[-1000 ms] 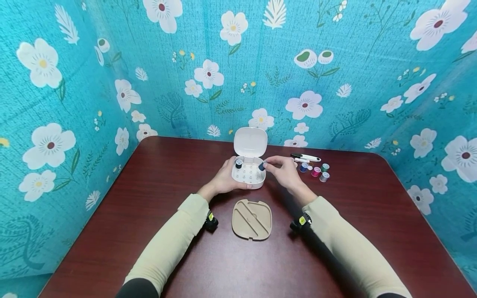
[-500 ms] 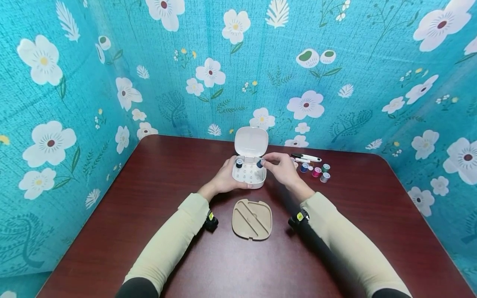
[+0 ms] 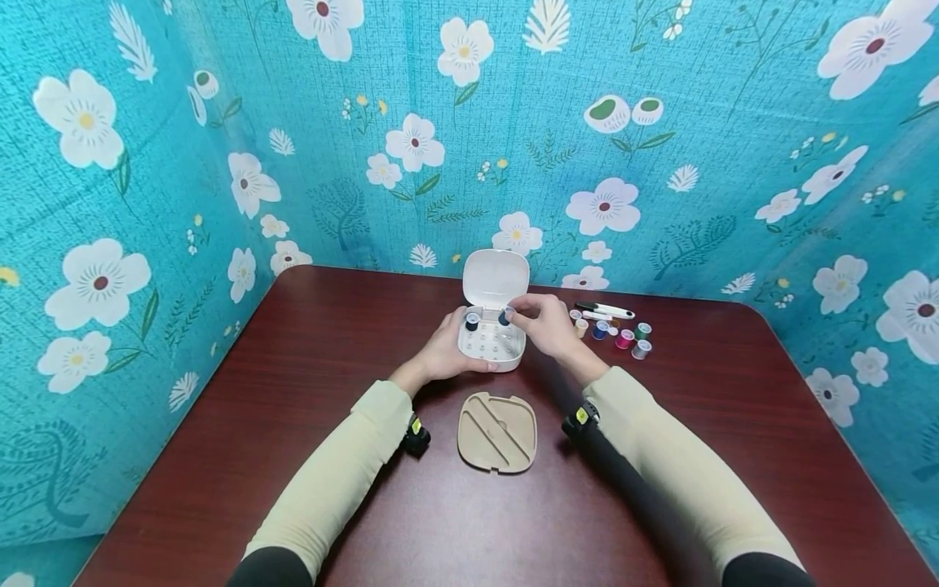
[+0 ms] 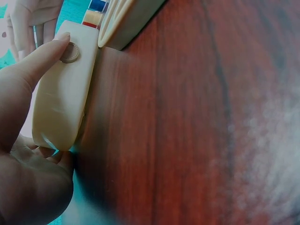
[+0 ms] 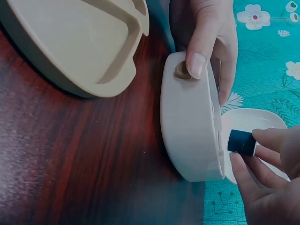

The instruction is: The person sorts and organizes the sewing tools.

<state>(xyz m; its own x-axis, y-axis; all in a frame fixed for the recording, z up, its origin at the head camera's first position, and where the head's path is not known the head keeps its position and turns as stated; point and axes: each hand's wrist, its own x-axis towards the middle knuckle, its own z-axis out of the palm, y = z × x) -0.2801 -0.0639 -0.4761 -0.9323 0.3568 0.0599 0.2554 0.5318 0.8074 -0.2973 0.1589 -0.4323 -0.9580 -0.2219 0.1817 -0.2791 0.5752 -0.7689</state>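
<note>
A white sewing box (image 3: 506, 367) stands on the table with its lid (image 3: 495, 277) raised. My left hand (image 3: 438, 350) grips its left side, the thumb along the front by a round brown button (image 5: 181, 71). Between the thumb and fingers of my right hand (image 3: 553, 328) is a dark blue thread spool (image 5: 241, 142). That spool is over the back of the box, right of the middle; whether it touches a peg, I cannot tell. A black thread spool (image 3: 472, 323) stands in the back left corner, among small pegs on the box floor.
A beige tray insert (image 3: 497, 432) lies in front of the box. To the right are several loose thread spools, among them a pink one (image 3: 624, 339) and a green one (image 3: 643, 330). Behind them lies a black-and-white tool (image 3: 605, 311). A floral curtain (image 3: 411, 204) hangs behind the table.
My right hand has moved left with the dark blue spool, from the box's right edge to further in over the back row. The left hand keeps its grip on the box.
</note>
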